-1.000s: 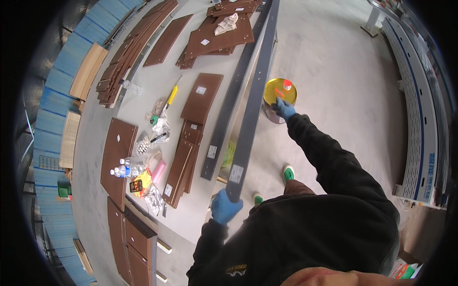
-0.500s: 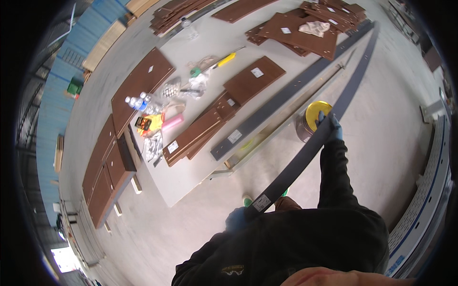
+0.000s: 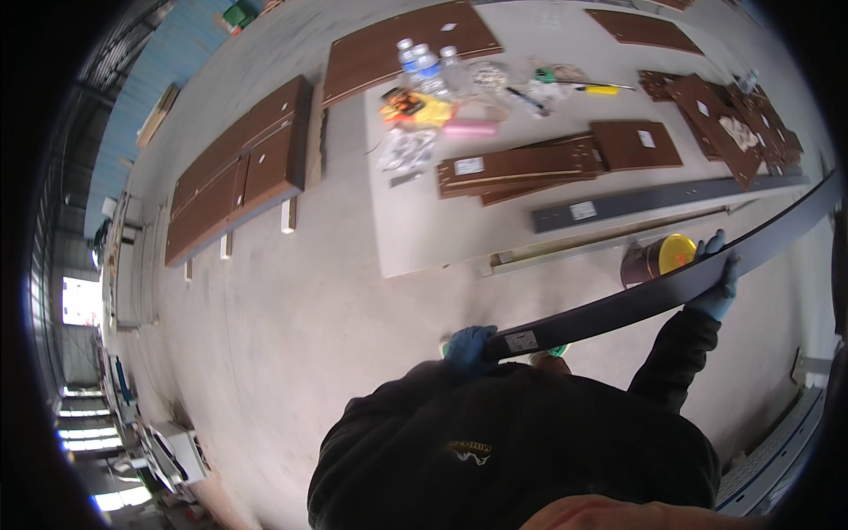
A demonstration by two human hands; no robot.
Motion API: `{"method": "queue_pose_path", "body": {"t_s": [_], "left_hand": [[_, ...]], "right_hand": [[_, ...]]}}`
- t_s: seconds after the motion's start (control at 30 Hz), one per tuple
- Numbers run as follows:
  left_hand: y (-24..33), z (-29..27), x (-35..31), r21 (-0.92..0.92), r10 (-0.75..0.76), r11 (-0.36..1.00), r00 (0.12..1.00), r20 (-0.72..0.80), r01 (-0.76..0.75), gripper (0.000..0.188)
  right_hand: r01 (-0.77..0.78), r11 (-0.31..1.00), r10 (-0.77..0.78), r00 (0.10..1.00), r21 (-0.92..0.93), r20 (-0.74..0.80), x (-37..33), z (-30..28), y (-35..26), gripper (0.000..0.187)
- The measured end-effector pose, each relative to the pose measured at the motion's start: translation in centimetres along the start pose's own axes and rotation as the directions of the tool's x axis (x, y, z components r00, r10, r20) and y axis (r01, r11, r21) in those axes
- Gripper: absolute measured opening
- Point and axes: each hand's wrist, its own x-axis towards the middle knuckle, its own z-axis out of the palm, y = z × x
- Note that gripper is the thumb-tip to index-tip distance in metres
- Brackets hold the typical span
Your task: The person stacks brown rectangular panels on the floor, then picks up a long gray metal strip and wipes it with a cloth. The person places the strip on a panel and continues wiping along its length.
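A long dark grey board (image 3: pixel 618 304) runs across in front of my body, rising toward the far right until it leaves the picture's rim. My left hand (image 3: pixel 470 346), in a blue glove, is closed round its near left end, beside a white label. Farther along, my right hand (image 3: pixel 720 287), also blue-gloved, grips the board from below, its fingers showing past the far edge. Just beyond the right hand stands a dark bucket with a yellow lid (image 3: pixel 677 253). A second dark grey board (image 3: pixel 645 205) lies along the near side of the light worktable (image 3: pixel 402 243).
Brown panels (image 3: pixel 636 146) lie stacked on the worktable. Water bottles (image 3: pixel 427 69), a pink roll (image 3: pixel 471 127), plastic bags (image 3: pixel 408 150) and a yellow-handled tool (image 3: pixel 601 89) are there too. Left of it, brown panels (image 3: pixel 231 172) rest on wooden blocks. Perforated metal (image 3: pixel 777 455) lies at lower right.
My view has turned leftward, so the table appears farther right. The held board now lies flatter across the view, its far end swung to the right. Both hands keep their hold.
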Motion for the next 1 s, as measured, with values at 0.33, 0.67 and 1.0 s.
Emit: {"method": "queue_pose_path", "body": {"t_s": [0.33,0.67,1.0], "left_hand": [[-21.5,-14.1,-12.3,-0.074,-0.057,0.997,0.897,-0.439,0.027,0.061],[-37.5,-29.7,-16.2,-0.183,-0.302,0.952,0.843,-0.445,0.244,0.052],[-59.8,-50.8,-17.1,-0.094,-0.363,0.911,0.669,-0.649,0.403,0.072]], "right_hand": [[-0.114,0.961,-0.203,0.321,0.251,0.925,-18.4,31.8,13.6,0.073],[-0.265,0.934,-0.222,0.089,0.237,0.971,-26.6,54.5,32.4,0.070],[-0.233,0.952,-0.135,0.265,0.199,0.955,-31.9,77.9,59.4,0.074]]}}
